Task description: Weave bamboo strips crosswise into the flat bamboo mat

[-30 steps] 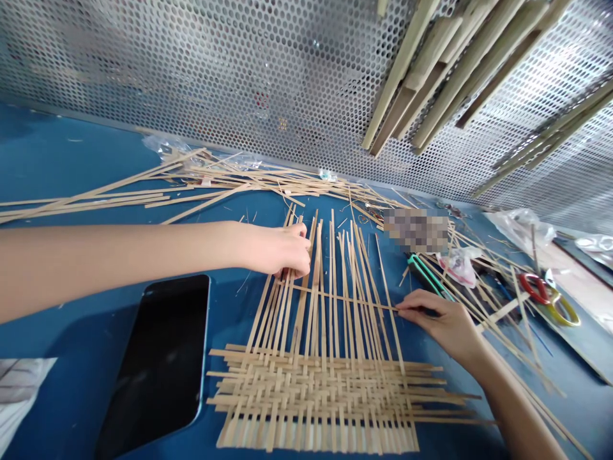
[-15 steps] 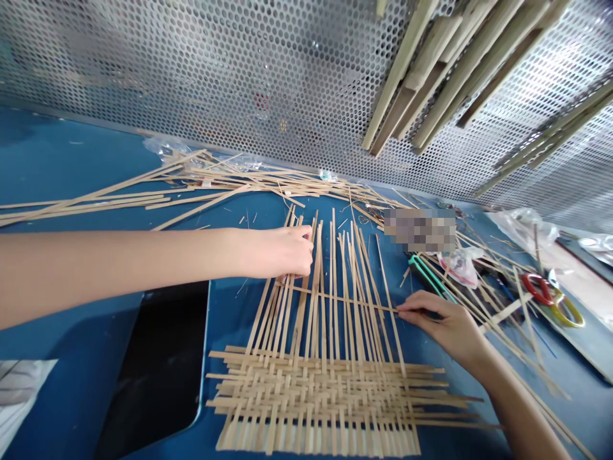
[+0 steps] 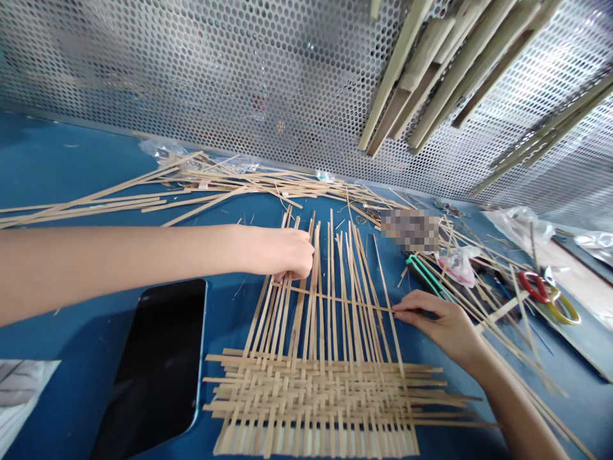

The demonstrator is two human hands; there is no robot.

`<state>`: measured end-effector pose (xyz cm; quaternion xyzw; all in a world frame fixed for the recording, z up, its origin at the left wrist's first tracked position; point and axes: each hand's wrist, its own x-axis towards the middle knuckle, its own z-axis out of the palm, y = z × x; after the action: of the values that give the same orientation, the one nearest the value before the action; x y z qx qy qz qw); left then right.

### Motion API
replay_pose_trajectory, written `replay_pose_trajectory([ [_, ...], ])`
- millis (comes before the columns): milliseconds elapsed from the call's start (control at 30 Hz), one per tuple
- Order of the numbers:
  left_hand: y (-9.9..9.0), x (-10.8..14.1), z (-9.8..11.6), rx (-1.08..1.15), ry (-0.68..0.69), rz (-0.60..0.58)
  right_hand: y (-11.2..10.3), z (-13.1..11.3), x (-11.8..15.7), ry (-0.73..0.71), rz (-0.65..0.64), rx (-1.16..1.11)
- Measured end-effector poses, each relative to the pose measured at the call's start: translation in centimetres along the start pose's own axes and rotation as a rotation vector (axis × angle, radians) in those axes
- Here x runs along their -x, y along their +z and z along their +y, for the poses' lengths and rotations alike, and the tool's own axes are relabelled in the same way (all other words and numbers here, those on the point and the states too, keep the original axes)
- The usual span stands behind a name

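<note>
Right hand pinches a crosswise bamboo strip; left hand has fingers seemingly curled over upright strips — phone lies nearby.

A pixelated patch masks whatever lies beyond the bamboo weave. Left of the weave, the picture's bottom edge cuts off a black smartphone and a paper sheet, while the left hand covers the strips beneath it.
</note>
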<state>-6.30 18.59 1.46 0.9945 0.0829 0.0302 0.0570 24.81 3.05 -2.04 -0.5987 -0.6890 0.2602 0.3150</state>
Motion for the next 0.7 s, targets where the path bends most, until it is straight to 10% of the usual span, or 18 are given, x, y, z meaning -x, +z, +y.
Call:
replay_pose_trajectory([
  [133,-0.6,-0.1,0.4,-0.076,0.159,-0.150,0.1,0.1,0.0,0.004,0.002,-0.011],
  [700,-1.7,0.2,0.4,0.052,0.039,-0.196,-0.3,1.1,0.1,-0.023,-0.059,0.049],
])
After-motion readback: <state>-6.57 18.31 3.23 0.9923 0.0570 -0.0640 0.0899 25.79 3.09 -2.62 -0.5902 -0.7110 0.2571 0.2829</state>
